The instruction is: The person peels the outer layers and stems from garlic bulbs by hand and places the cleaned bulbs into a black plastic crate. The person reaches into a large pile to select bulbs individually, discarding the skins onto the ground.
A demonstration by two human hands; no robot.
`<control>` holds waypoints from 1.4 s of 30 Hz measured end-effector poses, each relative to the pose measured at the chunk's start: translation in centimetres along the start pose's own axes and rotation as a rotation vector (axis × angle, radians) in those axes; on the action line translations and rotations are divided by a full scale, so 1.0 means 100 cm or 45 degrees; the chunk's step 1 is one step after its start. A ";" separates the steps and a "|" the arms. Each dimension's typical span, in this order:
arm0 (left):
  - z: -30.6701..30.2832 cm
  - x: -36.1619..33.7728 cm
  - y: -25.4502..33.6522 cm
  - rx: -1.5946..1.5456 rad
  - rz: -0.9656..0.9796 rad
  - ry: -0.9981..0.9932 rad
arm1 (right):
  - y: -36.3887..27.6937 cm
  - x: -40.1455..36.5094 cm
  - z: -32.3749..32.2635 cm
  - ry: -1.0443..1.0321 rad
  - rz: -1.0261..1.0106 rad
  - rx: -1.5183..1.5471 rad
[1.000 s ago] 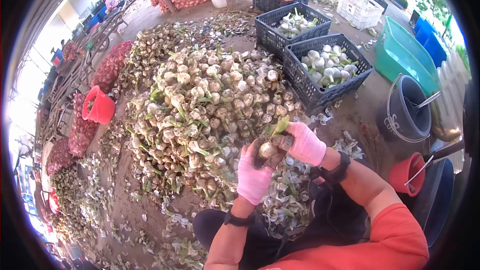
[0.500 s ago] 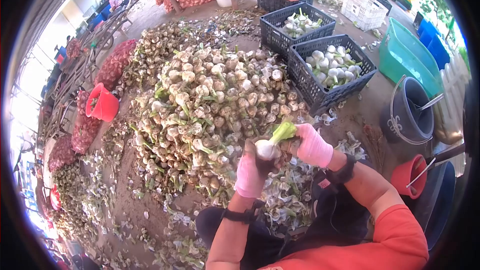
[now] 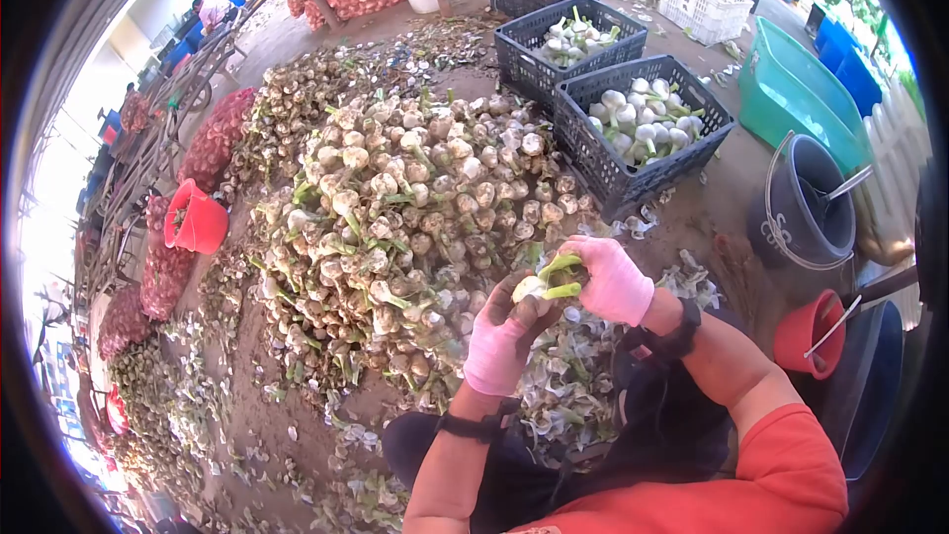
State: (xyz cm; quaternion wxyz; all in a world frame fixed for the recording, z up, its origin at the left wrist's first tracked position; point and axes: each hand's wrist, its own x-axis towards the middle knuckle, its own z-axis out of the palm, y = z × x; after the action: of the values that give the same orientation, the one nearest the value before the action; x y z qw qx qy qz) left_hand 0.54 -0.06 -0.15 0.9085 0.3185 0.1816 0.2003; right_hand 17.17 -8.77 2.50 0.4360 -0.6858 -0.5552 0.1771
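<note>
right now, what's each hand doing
Left hand: closed on the garlic bulb.
Right hand: closed on the green stalk of that bulb.

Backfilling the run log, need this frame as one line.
left hand: grips garlic bulb | right hand: holds its green stalk | front: unpeeled garlic pile | beyond: black crate with peeled bulbs

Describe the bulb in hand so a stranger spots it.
Find the big garlic heap mid-frame. At its near edge the pink-gloved left hand and right hand hold one garlic bulb. Unlike the dirty bulbs around, it is clean white, off the pile.
</note>
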 end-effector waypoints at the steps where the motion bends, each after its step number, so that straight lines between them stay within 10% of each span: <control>1: -0.001 0.001 -0.002 0.017 -0.011 -0.007 | 0.005 -0.001 0.000 0.007 0.006 -0.002; 7: 0.006 -0.014 -0.008 0.101 -0.280 -0.133 | 0.039 0.009 -0.021 -0.035 0.180 -0.432; 18: -0.003 -0.005 -0.010 0.206 -0.090 0.119 | -0.011 -0.010 -0.017 -0.195 -0.136 0.080; 31: -0.005 -0.007 -0.001 0.439 -0.303 0.004 | -0.003 -0.008 -0.013 -0.298 0.085 -0.019; 36: 0.006 -0.014 0.002 0.400 -0.229 -0.228 | 0.048 0.005 -0.012 -0.691 0.458 -0.894; 42: -0.014 -0.006 -0.011 0.423 -0.019 0.069 | 0.002 -0.009 -0.013 -0.498 0.100 -0.336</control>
State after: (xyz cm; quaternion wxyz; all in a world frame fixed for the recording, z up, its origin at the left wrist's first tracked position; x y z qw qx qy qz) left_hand -0.38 -0.43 -1.74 0.8396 0.4574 0.2392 0.1692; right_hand 17.96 -10.10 2.83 0.2195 -0.7105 -0.6202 0.2495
